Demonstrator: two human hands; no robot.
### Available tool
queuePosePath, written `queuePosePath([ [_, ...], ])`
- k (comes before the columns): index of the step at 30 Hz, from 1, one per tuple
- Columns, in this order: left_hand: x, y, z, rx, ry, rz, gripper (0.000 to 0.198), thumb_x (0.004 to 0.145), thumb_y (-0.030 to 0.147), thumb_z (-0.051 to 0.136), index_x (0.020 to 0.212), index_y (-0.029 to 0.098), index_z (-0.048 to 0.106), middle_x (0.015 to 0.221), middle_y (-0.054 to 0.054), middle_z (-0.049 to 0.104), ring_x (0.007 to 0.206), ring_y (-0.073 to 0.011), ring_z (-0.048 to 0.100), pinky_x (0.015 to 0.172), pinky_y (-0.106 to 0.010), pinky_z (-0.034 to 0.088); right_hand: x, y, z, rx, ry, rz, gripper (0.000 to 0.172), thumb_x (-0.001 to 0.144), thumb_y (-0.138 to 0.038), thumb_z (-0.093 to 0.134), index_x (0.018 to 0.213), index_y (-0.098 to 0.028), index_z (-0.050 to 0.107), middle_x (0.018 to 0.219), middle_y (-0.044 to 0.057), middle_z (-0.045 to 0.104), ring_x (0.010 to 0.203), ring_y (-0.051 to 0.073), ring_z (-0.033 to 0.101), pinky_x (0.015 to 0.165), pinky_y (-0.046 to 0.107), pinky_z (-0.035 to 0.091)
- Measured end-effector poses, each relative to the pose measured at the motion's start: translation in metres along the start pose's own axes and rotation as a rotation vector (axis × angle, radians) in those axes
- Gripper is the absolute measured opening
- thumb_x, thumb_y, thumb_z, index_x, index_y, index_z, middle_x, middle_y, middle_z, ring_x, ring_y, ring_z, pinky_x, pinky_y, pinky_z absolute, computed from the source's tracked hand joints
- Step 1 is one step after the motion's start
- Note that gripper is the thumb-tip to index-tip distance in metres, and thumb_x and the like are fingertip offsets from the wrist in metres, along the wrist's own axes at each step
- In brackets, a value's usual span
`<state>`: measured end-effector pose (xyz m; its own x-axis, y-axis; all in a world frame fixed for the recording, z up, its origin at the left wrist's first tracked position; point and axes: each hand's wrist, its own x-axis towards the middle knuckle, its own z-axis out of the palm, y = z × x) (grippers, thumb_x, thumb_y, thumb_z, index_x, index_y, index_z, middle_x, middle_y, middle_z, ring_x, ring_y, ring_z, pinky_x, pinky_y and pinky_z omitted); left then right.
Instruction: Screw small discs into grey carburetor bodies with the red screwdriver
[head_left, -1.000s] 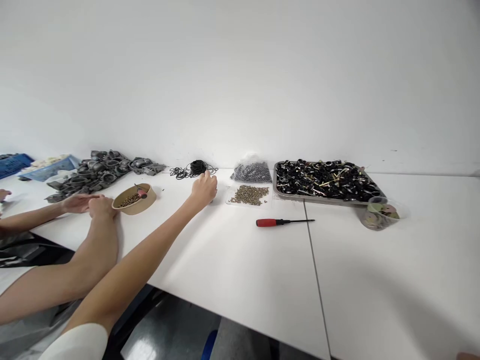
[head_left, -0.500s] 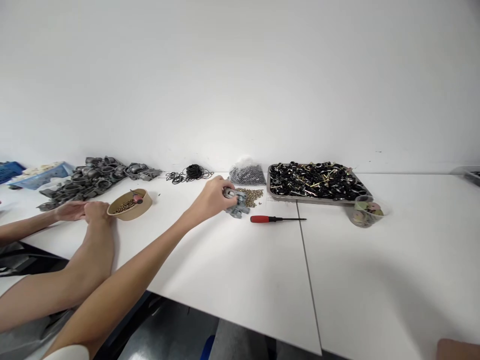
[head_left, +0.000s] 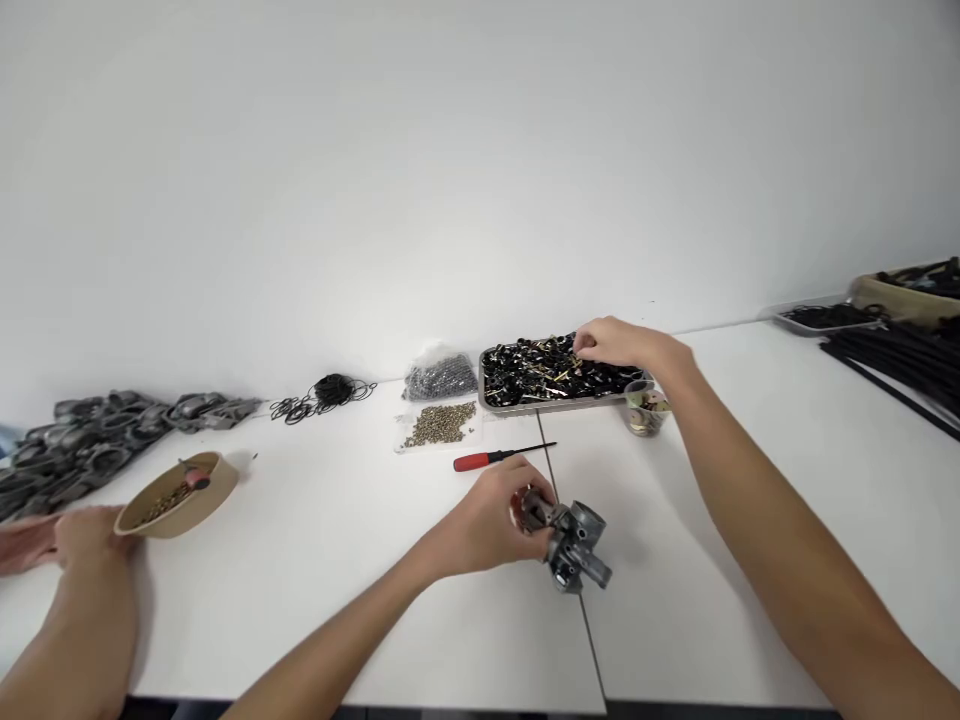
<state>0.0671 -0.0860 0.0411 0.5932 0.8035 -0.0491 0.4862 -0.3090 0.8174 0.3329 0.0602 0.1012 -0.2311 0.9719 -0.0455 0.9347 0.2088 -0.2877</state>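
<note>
My left hand point(head_left: 510, 520) is closed around a grey metal carburetor point(head_left: 574, 545), held above the table at the seam, its open round bore facing up and right. My right hand point(head_left: 609, 342) reaches into the metal tray point(head_left: 517, 408) of small black and brass-coloured parts point(head_left: 540, 370). Its fingertips are pinched together over the parts; what is between them, if anything, is hidden. Behind the left hand lies a red-handled screwdriver point(head_left: 474, 461). Below the right wrist stands a clear plastic cup point(head_left: 645, 412) holding small discs.
Left of the tray are brass-coloured pieces point(head_left: 442, 422), a bag of dark pieces point(head_left: 441, 377) and black rings point(head_left: 330, 392). A tan bowl point(head_left: 214, 500) stands near a co-worker's hands point(head_left: 82, 535) and grey castings point(head_left: 105, 440). Black tubes point(head_left: 892, 365) lie far right.
My left hand has brought the carburetor right and nearer to me. My right hand has come from the lower right edge to the tray. The view has turned right.
</note>
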Motion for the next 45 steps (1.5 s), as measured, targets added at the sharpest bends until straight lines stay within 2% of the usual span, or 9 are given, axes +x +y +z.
queuePosePath([
  [6,-0.007,-0.031,-0.020,-0.141,-0.082,0.004,0.027,0.070,0.007,0.066,0.094,0.021,0.062,0.108,-0.006,0.054,0.100,-0.0157,0.057,0.092,-0.033,0.051,0.019,0.007,0.025,0.052,-0.093,0.086,0.031,0.080,-0.032,0.066,0.110,-0.024,0.065,0.119,0.007,0.063,0.092,0.020,0.062,0.074,0.029,0.048],
  [11,-0.010,-0.053,-0.037,-0.136,-0.052,-0.011,0.019,0.074,0.005,0.062,0.087,0.018,0.059,0.112,-0.008,0.052,0.110,-0.0169,0.053,0.101,-0.034,0.045,0.026,0.003,0.030,0.067,-0.118,0.115,0.037,0.070,-0.020,0.071,0.107,-0.025,0.067,0.119,0.006,0.062,0.088,0.022,0.062,0.075,0.034,0.048],
  [14,-0.006,-0.056,-0.044,-0.068,-0.022,-0.001,0.025,0.073,0.001,0.057,0.090,0.018,0.059,0.114,-0.009,0.054,0.110,-0.0173,0.053,0.098,-0.033,0.045,0.027,0.003,0.033,0.063,-0.109,0.089,0.038,0.068,-0.021,0.073,0.105,-0.023,0.067,0.116,0.007,0.063,0.087,0.021,0.062,0.073,0.033,0.048],
  [18,0.001,-0.053,-0.050,0.074,-0.039,-0.005,0.035,0.071,0.001,0.053,0.099,0.021,0.061,0.111,-0.007,0.057,0.105,-0.0166,0.054,0.094,-0.032,0.046,0.023,0.000,0.032,0.058,-0.070,0.026,0.026,0.071,-0.024,0.072,0.096,-0.019,0.067,0.110,0.008,0.065,0.082,0.020,0.062,0.067,0.030,0.046],
  [25,0.012,-0.052,-0.040,0.159,-0.024,0.047,0.039,0.070,0.002,0.053,0.103,0.022,0.060,0.103,-0.004,0.057,0.089,-0.0135,0.055,0.087,-0.030,0.050,0.012,-0.002,0.022,0.059,-0.052,0.046,0.024,0.072,-0.029,0.069,0.093,-0.018,0.067,0.099,0.009,0.066,0.071,0.018,0.060,0.060,0.030,0.043],
  [31,0.024,-0.053,-0.065,0.095,-0.319,-0.017,0.062,0.068,0.027,0.079,0.127,0.029,0.058,0.130,-0.008,0.057,0.118,-0.0226,0.056,0.106,-0.041,0.046,-0.004,0.011,-0.001,0.135,0.085,0.068,0.031,0.070,-0.032,0.067,0.098,-0.019,0.069,0.105,0.009,0.066,0.075,0.017,0.060,0.062,0.030,0.045],
  [33,0.026,-0.061,-0.073,-0.097,-0.253,-0.038,0.051,0.073,0.032,0.076,0.121,0.023,0.062,0.124,-0.010,0.062,0.113,-0.0219,0.060,0.102,-0.039,0.048,-0.014,0.015,-0.012,0.161,0.160,0.039,0.030,0.070,-0.031,0.067,0.097,-0.019,0.070,0.103,0.007,0.067,0.078,0.017,0.061,0.065,0.030,0.046],
  [38,0.022,-0.085,-0.072,-0.370,0.107,-0.070,0.026,0.083,0.039,0.068,0.094,0.015,0.065,0.085,-0.009,0.073,0.078,-0.0180,0.069,0.079,-0.034,0.054,-0.039,0.017,-0.034,0.239,0.337,-0.033,0.028,0.070,-0.027,0.066,0.097,-0.020,0.071,0.099,0.004,0.068,0.086,0.016,0.062,0.068,0.026,0.049],
  [45,0.019,-0.085,-0.066,-0.445,0.211,-0.063,0.024,0.083,0.040,0.068,0.088,0.016,0.066,0.076,-0.007,0.073,0.065,-0.0170,0.067,0.066,-0.032,0.053,-0.057,0.013,-0.045,0.337,0.461,-0.064,0.026,0.075,-0.027,0.063,0.098,-0.018,0.069,0.097,0.006,0.069,0.089,0.017,0.066,0.073,0.028,0.050],
])
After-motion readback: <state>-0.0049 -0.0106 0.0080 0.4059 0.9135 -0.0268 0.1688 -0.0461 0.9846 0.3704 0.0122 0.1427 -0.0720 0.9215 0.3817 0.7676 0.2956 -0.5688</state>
